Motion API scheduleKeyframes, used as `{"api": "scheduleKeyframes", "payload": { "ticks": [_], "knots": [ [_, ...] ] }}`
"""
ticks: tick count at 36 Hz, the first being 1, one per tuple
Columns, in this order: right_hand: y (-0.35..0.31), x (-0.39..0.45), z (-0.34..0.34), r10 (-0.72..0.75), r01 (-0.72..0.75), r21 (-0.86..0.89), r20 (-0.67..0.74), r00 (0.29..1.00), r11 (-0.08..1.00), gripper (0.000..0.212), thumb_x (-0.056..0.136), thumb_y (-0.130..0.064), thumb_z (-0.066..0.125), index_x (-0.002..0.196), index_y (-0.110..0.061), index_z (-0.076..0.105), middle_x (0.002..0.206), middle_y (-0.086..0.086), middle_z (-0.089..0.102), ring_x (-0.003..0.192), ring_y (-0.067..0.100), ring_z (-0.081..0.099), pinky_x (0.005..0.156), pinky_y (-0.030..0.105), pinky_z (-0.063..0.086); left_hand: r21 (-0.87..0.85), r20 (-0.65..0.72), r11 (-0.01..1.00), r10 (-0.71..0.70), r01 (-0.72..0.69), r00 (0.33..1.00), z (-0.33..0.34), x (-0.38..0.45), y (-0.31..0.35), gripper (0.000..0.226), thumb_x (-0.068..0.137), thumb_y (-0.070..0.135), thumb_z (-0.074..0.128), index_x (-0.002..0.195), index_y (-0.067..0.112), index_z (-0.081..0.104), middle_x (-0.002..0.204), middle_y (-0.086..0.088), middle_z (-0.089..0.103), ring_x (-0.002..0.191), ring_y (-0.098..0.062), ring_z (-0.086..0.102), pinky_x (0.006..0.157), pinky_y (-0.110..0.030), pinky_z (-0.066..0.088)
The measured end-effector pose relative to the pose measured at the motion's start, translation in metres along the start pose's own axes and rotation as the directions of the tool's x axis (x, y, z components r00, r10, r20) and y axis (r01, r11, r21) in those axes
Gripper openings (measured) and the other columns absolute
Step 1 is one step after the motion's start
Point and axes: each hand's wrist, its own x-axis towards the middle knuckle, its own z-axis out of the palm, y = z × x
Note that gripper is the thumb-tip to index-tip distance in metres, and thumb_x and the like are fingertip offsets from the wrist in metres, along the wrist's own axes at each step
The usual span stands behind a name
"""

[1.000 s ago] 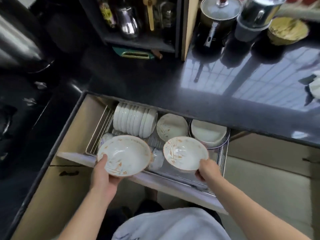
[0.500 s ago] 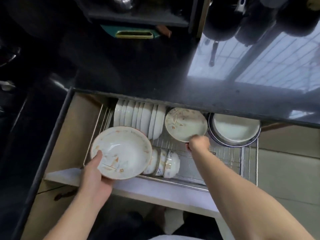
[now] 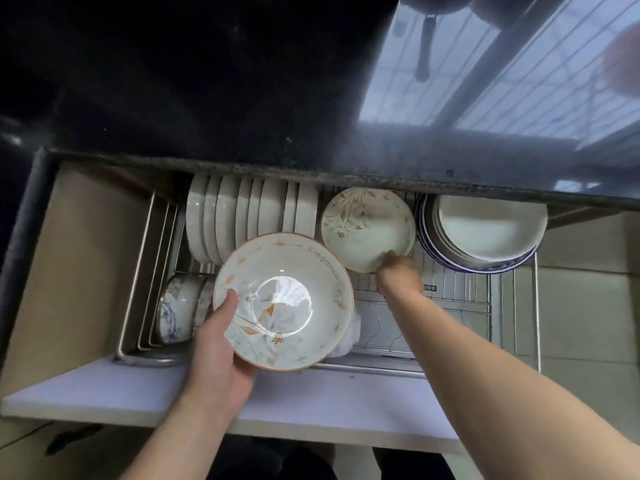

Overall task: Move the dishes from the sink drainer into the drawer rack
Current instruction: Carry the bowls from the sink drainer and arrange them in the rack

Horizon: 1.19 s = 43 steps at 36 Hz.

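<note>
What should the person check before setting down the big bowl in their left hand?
1. Left hand has a firm hold on the big bowl: ok, thumb over the rim.
2. Right hand has let go of the leaf-pattern bowl: cannot tell, blurred.
3. Leaf-pattern bowl settled in the rack: cannot tell.
4. Free rack space at front right: ok.
5. Drawer pulled out enough: ok.

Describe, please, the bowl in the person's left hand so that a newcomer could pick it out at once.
Start at the open drawer rack under the dark counter. Above its front edge, the left hand holds a wide bowl. Unlike the plain white plates racked on edge behind it, it faces up, with orange leaves and lettering inside.
</note>
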Motion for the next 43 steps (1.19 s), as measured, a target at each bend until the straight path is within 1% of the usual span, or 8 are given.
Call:
{"api": "scheduleKeyframes", "payload": {
  "ticks": [6,10,15,22,27,33,38,43],
  "knots": [
    [-0.007,-0.033,-0.030,0.051,-0.051,-0.001,0.161,0.986,0.999,0.067,0.102,-0.062,0.030,0.085,-0.005,0.060,0.068,0.017,0.067,0.056,0.028,0.062,0.059,0.034,0.050,0.072,-0.024,0.997,-0.026,0.028,0.999,0.009,-0.003,-0.005,0.039,0.107,0.038,0.041,0.132,0.018,0.064,0.124,-0.008,0.074,0.121,-0.031,0.065,0.110,-0.054,0.043],
    [0.001,-0.084,-0.080,0.022,-0.130,0.230,0.418,0.908,0.964,0.059,0.103,-0.061,0.036,0.093,-0.007,0.058,0.067,0.010,0.061,0.057,0.025,0.060,0.061,0.036,0.054,0.111,-0.038,0.990,-0.086,0.090,0.996,0.023,-0.006,-0.013,0.039,0.107,0.039,0.042,0.133,0.019,0.063,0.125,-0.008,0.073,0.122,-0.031,0.065,0.110,-0.054,0.043],
    [0.024,-0.131,-0.129,-0.115,-0.017,0.202,0.620,0.776,0.979,0.061,0.104,-0.060,0.036,0.109,-0.009,0.069,0.089,0.013,0.071,0.074,0.026,0.067,0.060,0.038,0.058,0.203,0.001,0.963,-0.183,0.179,0.983,0.055,-0.007,-0.027,0.039,0.106,0.043,0.042,0.126,0.020,0.067,0.119,-0.009,0.075,0.115,-0.034,0.068,0.103,-0.056,0.049],
    [0.036,-0.111,-0.132,-0.124,0.048,0.206,0.375,0.919,0.977,0.030,0.105,-0.019,0.041,0.102,0.000,0.064,0.075,0.017,0.065,0.054,0.024,0.062,0.054,0.037,0.056,0.413,0.018,0.903,-0.142,0.122,0.990,0.092,0.023,-0.050,0.028,0.104,0.032,0.052,0.128,0.024,0.064,0.116,-0.006,0.076,0.107,-0.029,0.072,0.093,-0.051,0.057],
    [0.032,-0.094,-0.124,-0.117,0.076,0.144,0.301,0.946,0.987,0.034,0.098,-0.016,0.038,0.093,0.007,0.063,0.067,0.032,0.066,0.055,0.030,0.061,0.068,0.056,0.057,0.798,-0.011,0.602,-0.022,0.021,1.000,0.093,0.047,-0.060,0.019,0.101,0.024,0.049,0.109,0.015,0.065,0.089,-0.015,0.077,0.069,-0.030,0.073,0.061,-0.043,0.063],
    [0.025,-0.082,-0.111,-0.177,0.070,0.293,0.357,0.917,0.954,0.035,0.106,-0.027,0.040,0.097,-0.002,0.063,0.067,0.016,0.062,0.059,0.028,0.060,0.062,0.046,0.058,0.896,-0.008,0.438,0.160,-0.064,0.987,0.089,0.065,-0.067,0.031,0.101,0.017,0.037,0.097,0.004,0.064,0.070,-0.021,0.068,0.045,-0.026,0.060,0.045,-0.032,0.048],
    [0.028,-0.078,-0.113,-0.195,-0.023,0.453,0.429,0.882,0.891,0.042,0.107,-0.047,0.040,0.106,-0.012,0.064,0.081,0.009,0.065,0.063,0.020,0.062,0.065,0.040,0.058,0.874,-0.053,0.483,0.209,-0.056,0.977,0.093,0.078,-0.066,0.030,0.105,0.018,0.036,0.096,0.007,0.062,0.066,-0.017,0.070,0.045,-0.021,0.058,0.040,-0.025,0.044],
    [0.050,-0.072,-0.118,-0.158,-0.018,0.435,0.366,0.917,0.900,0.037,0.109,-0.036,0.041,0.111,-0.006,0.064,0.084,0.010,0.063,0.066,0.022,0.058,0.064,0.035,0.054,0.799,-0.097,0.601,0.100,0.017,0.990,0.108,0.101,-0.065,0.032,0.105,0.010,0.033,0.091,0.003,0.061,0.072,-0.021,0.069,0.057,-0.027,0.065,0.054,-0.033,0.054]
  ]
}}
